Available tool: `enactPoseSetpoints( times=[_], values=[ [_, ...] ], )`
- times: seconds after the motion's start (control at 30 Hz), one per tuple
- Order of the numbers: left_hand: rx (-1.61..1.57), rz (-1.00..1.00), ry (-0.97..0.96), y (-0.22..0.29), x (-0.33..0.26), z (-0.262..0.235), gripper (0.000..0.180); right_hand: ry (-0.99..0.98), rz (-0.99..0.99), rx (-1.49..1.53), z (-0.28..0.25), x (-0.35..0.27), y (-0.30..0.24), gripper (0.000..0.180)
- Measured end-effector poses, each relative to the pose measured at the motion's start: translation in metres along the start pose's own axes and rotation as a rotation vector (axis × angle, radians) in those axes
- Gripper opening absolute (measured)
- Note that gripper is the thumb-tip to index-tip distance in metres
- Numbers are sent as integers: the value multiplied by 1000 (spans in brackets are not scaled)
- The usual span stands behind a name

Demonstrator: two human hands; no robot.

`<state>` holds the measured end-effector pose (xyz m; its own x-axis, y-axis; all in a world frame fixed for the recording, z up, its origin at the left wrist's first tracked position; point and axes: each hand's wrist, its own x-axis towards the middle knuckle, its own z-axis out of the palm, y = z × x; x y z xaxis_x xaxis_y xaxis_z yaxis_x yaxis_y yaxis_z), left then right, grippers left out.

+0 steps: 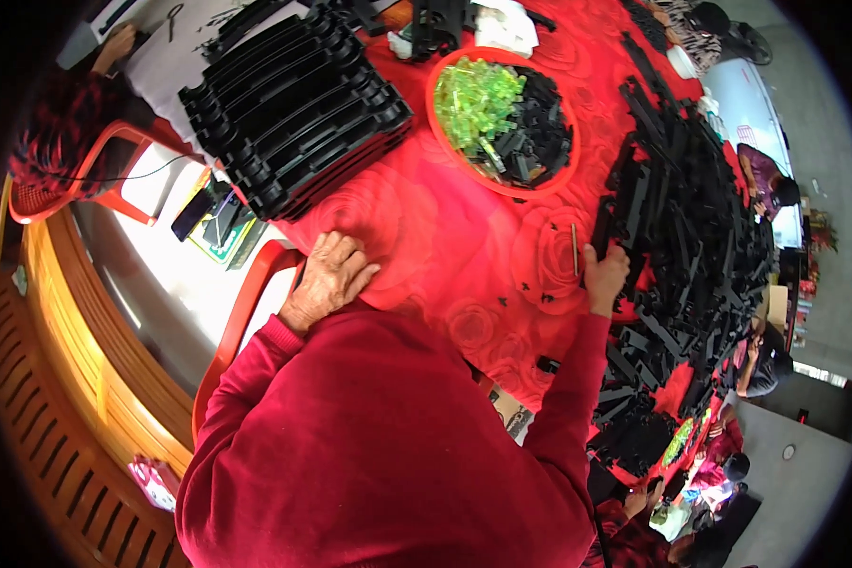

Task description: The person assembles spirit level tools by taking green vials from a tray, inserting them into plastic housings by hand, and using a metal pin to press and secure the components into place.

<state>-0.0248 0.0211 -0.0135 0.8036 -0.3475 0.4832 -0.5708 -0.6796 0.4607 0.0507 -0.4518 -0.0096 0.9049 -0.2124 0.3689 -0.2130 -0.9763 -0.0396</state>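
Note:
My left hand [328, 278] rests at the near edge of the red rose-patterned tablecloth [417, 222]. Its fingers are loosely bent and slightly apart, with nothing seen in them. Over on the right, my right hand [608, 276] closes around the near end of a long black plastic strip [602, 223], beside a large heap of similar black parts [696, 256]. A thin brownish rod [575, 249] lies just left of that hand. Between and beyond my hands stands an orange-rimmed basin [576, 156] with clear yellow-green pieces [478, 99] and small black pieces [540, 128].
Stacked black plastic trays or frames [298, 109] stand at the far left. Tiny black bits [547, 297] dot the cloth. A red chair [114, 170] is at left, near a wooden bench [76, 379]. Other people [767, 180] sit along the right side and at the upper left.

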Motion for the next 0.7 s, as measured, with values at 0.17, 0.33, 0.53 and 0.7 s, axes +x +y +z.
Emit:
enactPoseSetpoints(
  times=[0.17,0.33,0.53,0.7],
  values=[
    [-54,-9,36,-3,2,5,14,-112,111,109,2,1,-5,48],
    [-41,1,86,-4,0,8,14,-26,78,349,8,5,20,35],
    [-24,21,81,-2,4,7,14,-60,15,1095,-73,-10,-47,32],
    [-5,-6,77,0,2,6,15,-395,-409,823,-112,-18,-154,34]
  ],
)
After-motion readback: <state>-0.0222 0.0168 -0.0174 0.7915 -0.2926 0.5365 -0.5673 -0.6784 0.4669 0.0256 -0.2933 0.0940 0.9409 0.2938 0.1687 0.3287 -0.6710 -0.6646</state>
